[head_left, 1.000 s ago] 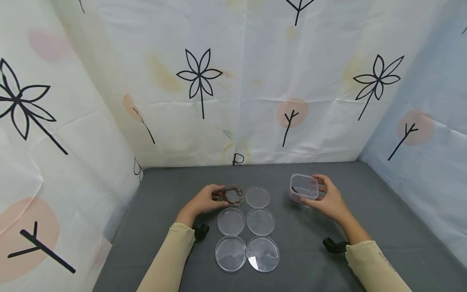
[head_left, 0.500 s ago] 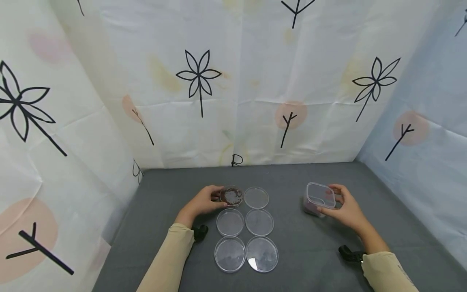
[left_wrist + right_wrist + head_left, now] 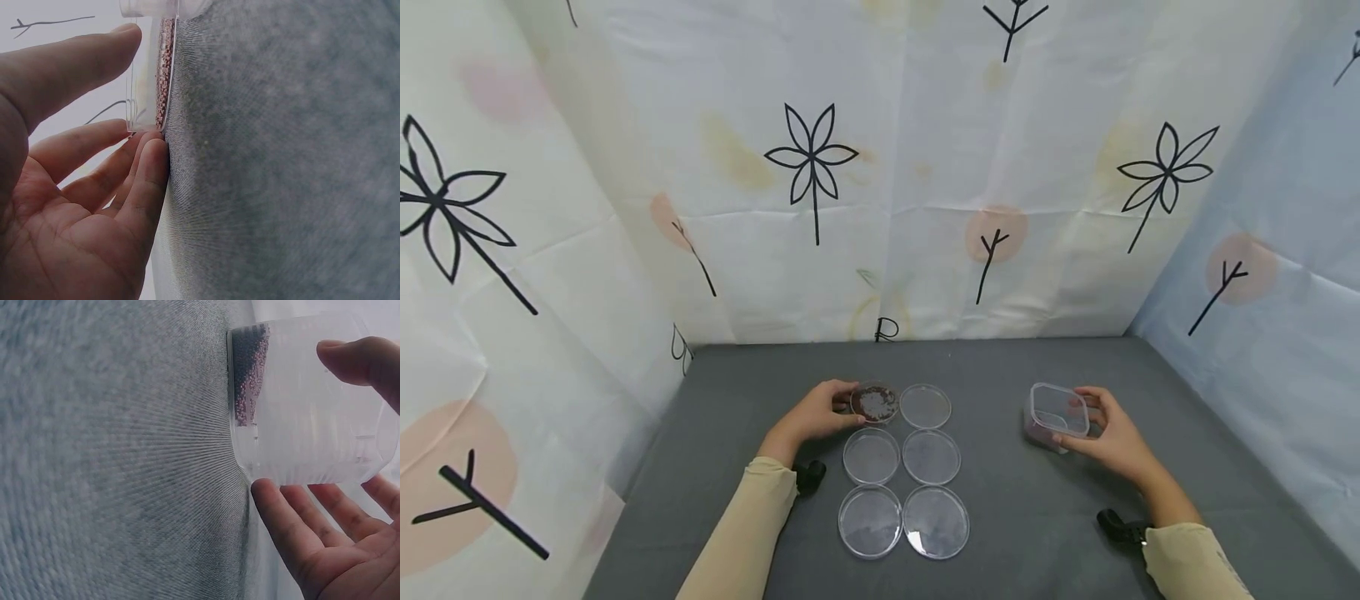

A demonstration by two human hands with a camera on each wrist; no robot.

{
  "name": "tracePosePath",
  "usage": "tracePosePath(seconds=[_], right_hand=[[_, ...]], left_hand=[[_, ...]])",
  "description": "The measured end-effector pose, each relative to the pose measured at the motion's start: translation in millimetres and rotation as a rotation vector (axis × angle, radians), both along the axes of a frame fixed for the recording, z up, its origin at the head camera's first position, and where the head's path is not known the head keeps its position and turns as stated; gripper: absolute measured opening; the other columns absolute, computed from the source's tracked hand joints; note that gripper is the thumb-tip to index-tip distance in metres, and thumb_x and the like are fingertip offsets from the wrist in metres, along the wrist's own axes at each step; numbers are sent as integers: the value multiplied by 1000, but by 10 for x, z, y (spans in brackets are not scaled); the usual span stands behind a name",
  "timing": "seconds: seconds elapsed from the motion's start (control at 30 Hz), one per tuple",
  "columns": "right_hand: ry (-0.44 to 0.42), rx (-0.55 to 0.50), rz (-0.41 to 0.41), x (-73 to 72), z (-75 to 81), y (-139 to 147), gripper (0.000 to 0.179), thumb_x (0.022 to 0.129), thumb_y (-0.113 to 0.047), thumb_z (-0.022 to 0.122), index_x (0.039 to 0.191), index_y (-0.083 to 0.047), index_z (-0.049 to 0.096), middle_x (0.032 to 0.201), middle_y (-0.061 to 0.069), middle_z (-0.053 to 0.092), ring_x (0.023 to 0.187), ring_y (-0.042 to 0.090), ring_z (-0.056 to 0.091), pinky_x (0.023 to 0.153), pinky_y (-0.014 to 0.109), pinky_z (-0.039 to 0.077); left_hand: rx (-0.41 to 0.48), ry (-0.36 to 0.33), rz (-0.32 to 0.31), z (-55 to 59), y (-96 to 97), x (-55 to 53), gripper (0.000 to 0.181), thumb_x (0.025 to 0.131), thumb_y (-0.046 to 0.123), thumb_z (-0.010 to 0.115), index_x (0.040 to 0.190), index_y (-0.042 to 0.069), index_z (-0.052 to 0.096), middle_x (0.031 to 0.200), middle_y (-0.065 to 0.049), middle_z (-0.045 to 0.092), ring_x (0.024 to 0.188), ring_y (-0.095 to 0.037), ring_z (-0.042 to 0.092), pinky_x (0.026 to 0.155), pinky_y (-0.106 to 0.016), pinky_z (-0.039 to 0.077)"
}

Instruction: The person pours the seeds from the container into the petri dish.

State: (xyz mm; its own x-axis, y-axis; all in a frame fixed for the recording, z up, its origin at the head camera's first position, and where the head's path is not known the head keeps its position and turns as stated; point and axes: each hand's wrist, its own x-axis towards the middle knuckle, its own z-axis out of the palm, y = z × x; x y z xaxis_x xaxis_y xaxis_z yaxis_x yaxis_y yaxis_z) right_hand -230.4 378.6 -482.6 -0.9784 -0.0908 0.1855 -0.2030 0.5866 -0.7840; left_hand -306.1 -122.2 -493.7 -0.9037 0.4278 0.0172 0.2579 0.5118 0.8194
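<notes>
Dish of reddish granules (image 3: 876, 402) sits nr worktop's (image 3: 1015, 542) far edge, just L of ctr, pinched betw. thumb & fingers in grip of L hand (image 3: 818, 410). Clear tub (image 3: 1057, 412) w/ similar granules is twd far R corner, grip of R hand (image 3: 1112, 442) spread wide but clamped on its sides; tub's base contact unclear, L wrist view cuts off dish's end.

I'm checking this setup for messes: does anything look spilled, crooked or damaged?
No spill or damage stands out. One mild oddity: the reddish-brown granules lie unevenly in the clear, round plastic dish at the left hand, sparse toward the middle.
</notes>
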Motion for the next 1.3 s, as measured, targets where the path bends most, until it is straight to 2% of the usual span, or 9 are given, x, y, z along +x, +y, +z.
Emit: tracePosePath(seconds=[0.1,0.23,0.33,0.43,0.57,0.67,0.8,0.9,1.3], right_hand=[[-5,11,5,18,-8,-18,92,85,-8,90,155,5,31,145,32,49,111,-13,53,79,15,58],[-16,41,6,25,14,-36,93,86,-9,89,155,6,29,145,34,48,121,19,63,79,20,60],[-30,78,6,25,42,-50,97,86,-13,89,158,6,26,148,37,45,129,50,57,86,38,64],[-38,148,-14,12,67,-58,104,86,-22,90,161,7,24,150,39,39,134,59,48,97,62,58],[-6,242,-60,-11,130,-88,104,88,-34,88,162,5,27,154,37,33,139,58,38,104,79,41],[96,311,-94,-22,223,-176,94,89,-40,86,158,3,39,156,34,37,142,59,33,106,83,31],[270,393,-101,-45,382,-390,81,88,-42,86,149,1,53,152,30,47,141,59,35,107,84,27],[336,392,-53,-83,473,-575,76,88,-36,88,147,0,57,149,27,51,140,56,39,109,81,29],[237,387,142,-324,483,-1142,74,91,-31,86,151,-2,55,146,22,57,135,47,53,107,70,48]], left_hand=[[0,-4,-2,-11,2,-10,72,95,14,83,155,-6,49,146,-25,58,134,-41,62,113,-53,54],[-1,-4,-1,-26,11,-16,71,95,15,82,155,-5,49,147,-25,57,134,-41,62,113,-52,55],[0,2,4,-43,21,-22,71,95,15,83,154,-5,51,146,-25,58,133,-40,63,112,-51,55],[6,8,6,-51,30,-23,70,94,14,83,154,-5,51,145,-25,58,132,-40,63,112,-51,56],[5,9,8,-47,33,-18,70,94,14,83,154,-5,51,145,-25,59,132,-40,64,111,-51,56],[3,8,7,-45,28,-15,70,94,14,83,154,-5,51,145,-25,59,133,-40,63,112,-51,56],[0,12,10,-51,14,-22,70,94,14,83,153,-6,51,145,-26,59,132,-41,63,111,-52,56],[-12,16,17,-46,2,-26,70,94,15,83,154,-5,52,145,-26,59,133,-41,63,111,-52,56],[2,-10,13,12,8,17,70,95,16,83,154,-4,51,149,-25,56,135,-42,61,112,-52,55]])
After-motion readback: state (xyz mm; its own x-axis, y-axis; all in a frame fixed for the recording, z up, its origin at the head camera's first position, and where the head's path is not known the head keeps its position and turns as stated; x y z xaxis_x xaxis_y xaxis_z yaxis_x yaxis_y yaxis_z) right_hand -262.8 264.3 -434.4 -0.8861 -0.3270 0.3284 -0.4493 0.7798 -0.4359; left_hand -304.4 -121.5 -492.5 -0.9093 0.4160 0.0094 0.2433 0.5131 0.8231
